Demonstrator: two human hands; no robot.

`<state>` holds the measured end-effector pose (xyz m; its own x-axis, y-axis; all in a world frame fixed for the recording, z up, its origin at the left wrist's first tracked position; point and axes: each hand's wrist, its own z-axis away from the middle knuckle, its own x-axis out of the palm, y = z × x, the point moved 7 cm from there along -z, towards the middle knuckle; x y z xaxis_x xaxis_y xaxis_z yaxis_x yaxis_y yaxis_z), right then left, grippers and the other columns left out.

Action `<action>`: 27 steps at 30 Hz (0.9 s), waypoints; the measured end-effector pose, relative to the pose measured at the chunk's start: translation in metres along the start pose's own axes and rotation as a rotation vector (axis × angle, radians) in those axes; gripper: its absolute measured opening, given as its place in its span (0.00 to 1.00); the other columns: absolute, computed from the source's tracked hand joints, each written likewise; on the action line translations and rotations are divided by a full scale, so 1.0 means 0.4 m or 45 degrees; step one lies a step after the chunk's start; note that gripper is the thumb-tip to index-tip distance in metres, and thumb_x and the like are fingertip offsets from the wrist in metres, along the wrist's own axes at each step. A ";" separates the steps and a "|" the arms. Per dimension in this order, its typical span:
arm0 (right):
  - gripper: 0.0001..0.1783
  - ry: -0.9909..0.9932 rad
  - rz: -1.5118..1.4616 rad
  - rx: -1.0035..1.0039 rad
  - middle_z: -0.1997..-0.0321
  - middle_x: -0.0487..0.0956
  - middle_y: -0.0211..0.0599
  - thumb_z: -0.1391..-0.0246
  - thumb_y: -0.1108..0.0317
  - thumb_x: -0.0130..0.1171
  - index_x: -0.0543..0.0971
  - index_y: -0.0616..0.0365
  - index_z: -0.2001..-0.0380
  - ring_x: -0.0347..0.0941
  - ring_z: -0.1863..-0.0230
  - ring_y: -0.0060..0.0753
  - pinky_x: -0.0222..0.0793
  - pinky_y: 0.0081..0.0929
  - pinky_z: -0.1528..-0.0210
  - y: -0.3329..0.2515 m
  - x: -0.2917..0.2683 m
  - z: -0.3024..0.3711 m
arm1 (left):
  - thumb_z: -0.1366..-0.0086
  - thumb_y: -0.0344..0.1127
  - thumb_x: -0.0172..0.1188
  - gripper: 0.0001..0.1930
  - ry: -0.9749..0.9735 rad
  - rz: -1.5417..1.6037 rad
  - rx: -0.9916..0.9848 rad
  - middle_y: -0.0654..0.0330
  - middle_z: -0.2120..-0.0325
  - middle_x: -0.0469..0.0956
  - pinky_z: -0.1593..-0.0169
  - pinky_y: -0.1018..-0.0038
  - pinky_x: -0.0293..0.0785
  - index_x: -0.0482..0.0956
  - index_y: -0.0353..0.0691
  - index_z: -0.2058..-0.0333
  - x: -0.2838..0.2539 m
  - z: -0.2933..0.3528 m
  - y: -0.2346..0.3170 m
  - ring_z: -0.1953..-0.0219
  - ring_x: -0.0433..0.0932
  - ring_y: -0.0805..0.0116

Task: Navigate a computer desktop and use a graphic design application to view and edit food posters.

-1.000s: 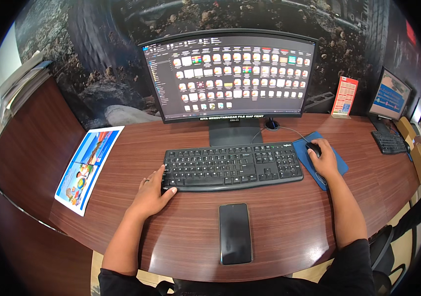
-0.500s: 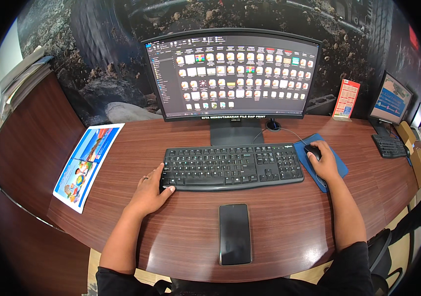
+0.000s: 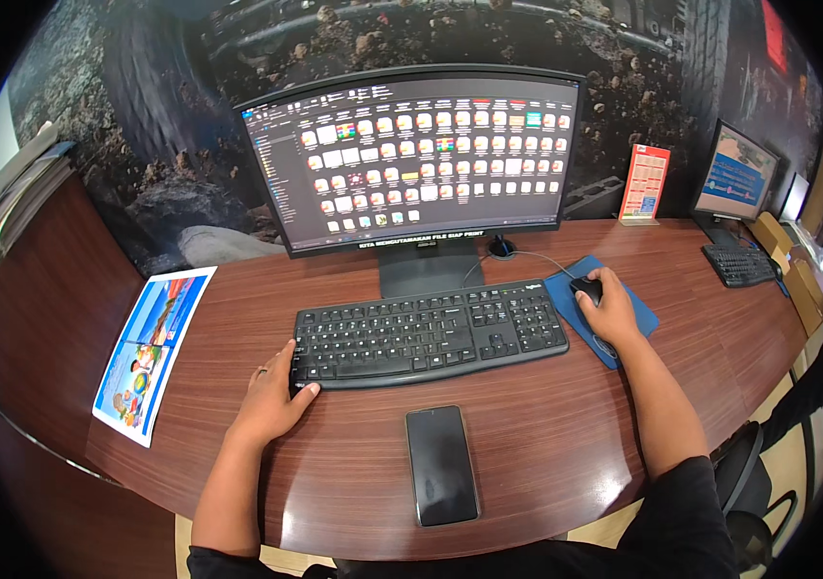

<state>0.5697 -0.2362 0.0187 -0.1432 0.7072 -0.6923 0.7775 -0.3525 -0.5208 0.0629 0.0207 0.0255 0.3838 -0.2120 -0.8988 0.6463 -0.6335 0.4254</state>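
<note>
My left hand (image 3: 271, 398) rests at the left end of the black keyboard (image 3: 431, 335). Its thumb lies by the front corner and its fingers run along the side edge, spread apart; a ring shows on one finger. My right hand (image 3: 612, 311) is curved over a black mouse (image 3: 585, 288), which sits on a blue mouse pad (image 3: 635, 311) to the right of the keyboard. Behind the keyboard, a curved monitor (image 3: 421, 217) displays a dark window with rows of file icons. Nearer to me, a dark-screened phone (image 3: 442, 465) lies face up on the desk.
The brown wooden desk (image 3: 334, 473) carries a colourful printed sheet (image 3: 153, 352) at left, by a wooden partition (image 3: 44, 289) topped with stacked papers (image 3: 20, 188). At right stand a red leaflet stand (image 3: 645, 183), a second monitor (image 3: 738, 174) and another keyboard (image 3: 741, 264).
The head view has turned and tilted a little, so the desk items appear shifted leftward. Both hands keep their places, the left at the keyboard, the right on the mouse.
</note>
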 end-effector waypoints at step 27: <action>0.20 -0.029 0.023 -0.040 0.49 0.79 0.49 0.43 0.65 0.68 0.74 0.59 0.51 0.77 0.44 0.57 0.72 0.44 0.43 0.002 0.001 -0.001 | 0.34 0.42 0.67 0.44 0.005 0.021 0.046 0.31 0.35 0.70 0.27 0.54 0.61 0.56 0.28 0.27 0.002 -0.006 -0.002 0.30 0.67 0.36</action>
<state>0.5705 -0.2360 0.0184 -0.1428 0.6865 -0.7129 0.7990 -0.3451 -0.4924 0.0641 0.0227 0.0248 0.3968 -0.2198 -0.8912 0.6155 -0.6566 0.4360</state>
